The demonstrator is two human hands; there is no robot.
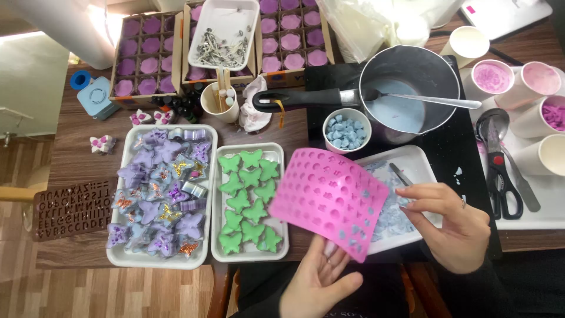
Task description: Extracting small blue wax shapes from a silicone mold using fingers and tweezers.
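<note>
Pink silicone mould [329, 199], flexible sheet with many small cavities, some at its lower right filled pale blue; tilted, raised above white tray [421, 162].

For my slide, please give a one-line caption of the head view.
Both hands, left hand and right hand, hold a pink silicone mold above trays of green and purple butterfly shapes.
</note>
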